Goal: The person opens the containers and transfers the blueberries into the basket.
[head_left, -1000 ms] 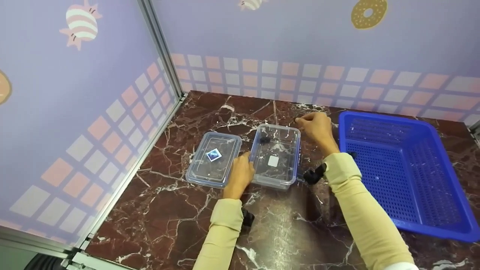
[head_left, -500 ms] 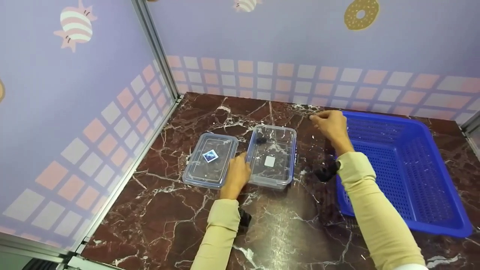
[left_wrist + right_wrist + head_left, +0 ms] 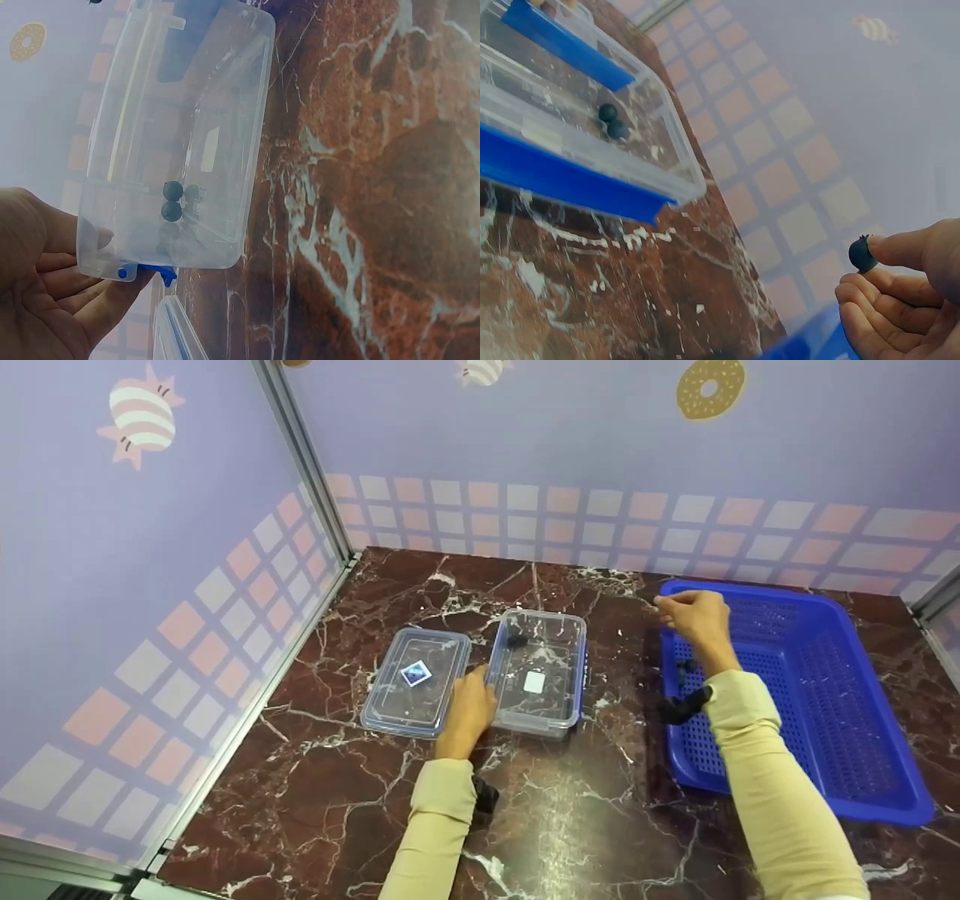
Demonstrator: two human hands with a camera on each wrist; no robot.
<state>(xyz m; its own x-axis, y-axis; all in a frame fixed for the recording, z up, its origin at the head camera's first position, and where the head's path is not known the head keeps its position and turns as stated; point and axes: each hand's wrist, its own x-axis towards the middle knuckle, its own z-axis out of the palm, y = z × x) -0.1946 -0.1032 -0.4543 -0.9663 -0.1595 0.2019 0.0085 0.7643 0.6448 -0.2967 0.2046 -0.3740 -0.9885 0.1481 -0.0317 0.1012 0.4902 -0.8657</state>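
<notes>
My right hand (image 3: 699, 622) is above the left rim of the blue basket (image 3: 874, 690), and in the right wrist view its thumb and fingers pinch a small dark blueberry (image 3: 862, 256). Left of it on the table stands a clear plastic box (image 3: 551, 706), lid off. Two blueberries (image 3: 172, 201) touch each other inside, near its far end. My left hand (image 3: 471, 706) grips the box's left side wall, thumb inside and fingers outside in the left wrist view. Several small dark round things (image 3: 684, 669) lie at the basket's left side, partly hidden by my right hand and wrist.
Left of the box, the transparent lid (image 3: 397, 701) with a blue diamond label lies flat, close to my left hand. A metal-framed panel (image 3: 202, 622) bounds the left side and a patterned wall (image 3: 540, 450) the back. Dark red marble table (image 3: 585, 832) stretches in front.
My right hand has moved right, from beside the box to above the basket's left rim. My left hand stays on the box. The whole view has shifted slightly.
</notes>
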